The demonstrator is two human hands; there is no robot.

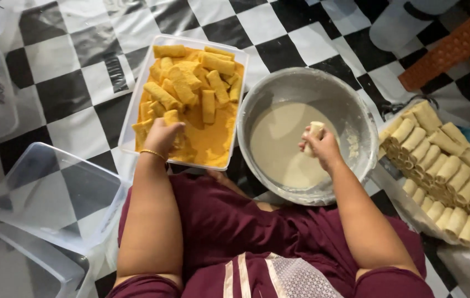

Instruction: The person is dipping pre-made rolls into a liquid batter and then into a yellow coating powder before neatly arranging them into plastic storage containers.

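My left hand (pixel 161 135) rests in a clear rectangular tub (pixel 135 102) of orange breadcrumbs and closes around a crumb-coated roll (pixel 171 117); several more coated rolls (pixel 190 83) lie piled in the tub. My right hand (pixel 321 148) holds a pale uncoated roll (pixel 315 130) over a round metal bowl (pixel 306 83) of thin beige batter (pixel 284 146). The bowl stands right of the crumb tub.
A tray (pixel 406 207) at the right carries several pale uncoated rolls (pixel 444 165) in rows. Empty clear plastic tubs (pixel 47 193) sit at the left. An orange perforated object (pixel 453 47) lies at the top right. Everything stands on a black-and-white chequered sheet (pixel 69 83). My maroon-clad lap (pixel 246 243) is below.
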